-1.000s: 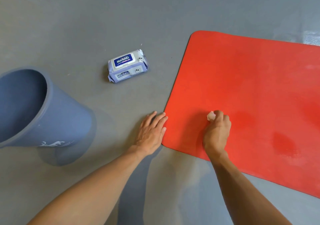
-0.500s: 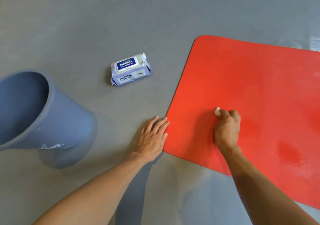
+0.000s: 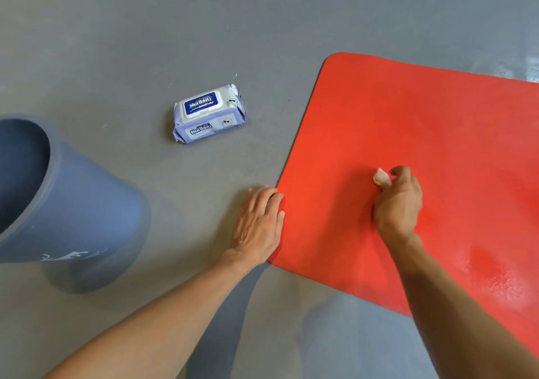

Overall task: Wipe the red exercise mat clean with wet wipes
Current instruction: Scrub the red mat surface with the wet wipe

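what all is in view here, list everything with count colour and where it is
exercise mat: 1, red, flat on the floor, right side of view, running out of frame at right
wet wipe: 1, white, bunched in the right hand, on the mat near its left end
wipes pack: 1, pale purple and white with blue label, on the floor left of the mat, apart from it
bin: 1, blue-grey, on the floor at far left, partly cut off by the frame
floor: grey, under everything
left hand: 1, flat on the floor, fingers at the mat's left edge
right hand: 1, on the mat, grips the wet wipe
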`<action>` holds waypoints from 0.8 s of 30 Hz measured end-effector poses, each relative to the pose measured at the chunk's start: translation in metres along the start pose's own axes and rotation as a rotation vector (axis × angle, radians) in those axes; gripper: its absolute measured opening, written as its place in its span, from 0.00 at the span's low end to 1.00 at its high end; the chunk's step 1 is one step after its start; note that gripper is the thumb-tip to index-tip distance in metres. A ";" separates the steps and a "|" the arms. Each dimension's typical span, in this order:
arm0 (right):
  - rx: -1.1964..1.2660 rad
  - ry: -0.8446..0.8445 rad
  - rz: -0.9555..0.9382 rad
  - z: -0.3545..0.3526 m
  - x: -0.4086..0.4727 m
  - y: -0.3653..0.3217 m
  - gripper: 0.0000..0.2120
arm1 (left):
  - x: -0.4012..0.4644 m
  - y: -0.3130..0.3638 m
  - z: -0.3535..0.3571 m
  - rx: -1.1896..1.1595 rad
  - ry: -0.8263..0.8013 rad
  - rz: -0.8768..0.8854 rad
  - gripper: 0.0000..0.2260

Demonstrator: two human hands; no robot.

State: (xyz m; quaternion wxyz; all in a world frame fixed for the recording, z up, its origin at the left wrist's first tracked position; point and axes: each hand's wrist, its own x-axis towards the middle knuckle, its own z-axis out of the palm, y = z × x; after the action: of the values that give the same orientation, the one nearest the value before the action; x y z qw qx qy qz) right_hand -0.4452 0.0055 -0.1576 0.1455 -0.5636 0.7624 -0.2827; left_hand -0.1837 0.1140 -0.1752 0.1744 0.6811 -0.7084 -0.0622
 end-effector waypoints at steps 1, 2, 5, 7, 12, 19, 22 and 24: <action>0.009 -0.001 -0.005 0.003 -0.004 -0.010 0.07 | 0.007 0.003 0.002 0.000 0.007 -0.028 0.21; 0.019 -0.022 -0.041 0.013 -0.015 -0.022 0.06 | 0.014 0.005 0.006 0.006 0.007 -0.059 0.23; 0.225 -0.313 -0.190 0.042 -0.069 -0.080 0.11 | 0.019 0.007 0.019 0.044 -0.017 -0.078 0.26; 0.247 -0.400 -0.398 0.052 -0.089 -0.097 0.11 | 0.016 0.003 0.023 0.076 -0.015 -0.059 0.27; 0.025 -0.147 -0.293 0.027 -0.021 -0.040 0.04 | 0.016 0.006 0.018 0.104 0.005 -0.049 0.26; 0.226 -0.213 -0.187 0.078 -0.055 -0.079 0.15 | 0.017 0.005 0.018 0.090 -0.016 -0.067 0.26; 0.302 -0.465 -0.323 0.072 -0.065 -0.098 0.07 | 0.017 0.005 0.018 0.097 -0.026 -0.084 0.27; 0.194 -0.382 -0.365 0.056 -0.042 -0.080 0.14 | 0.018 0.006 0.017 0.108 -0.017 -0.071 0.27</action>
State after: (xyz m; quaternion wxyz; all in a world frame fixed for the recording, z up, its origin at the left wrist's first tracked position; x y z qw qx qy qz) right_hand -0.3392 0.0137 -0.1589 0.2867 -0.7179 0.5765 -0.2646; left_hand -0.1955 0.0945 -0.1861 0.1291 0.7136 -0.6877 -0.0358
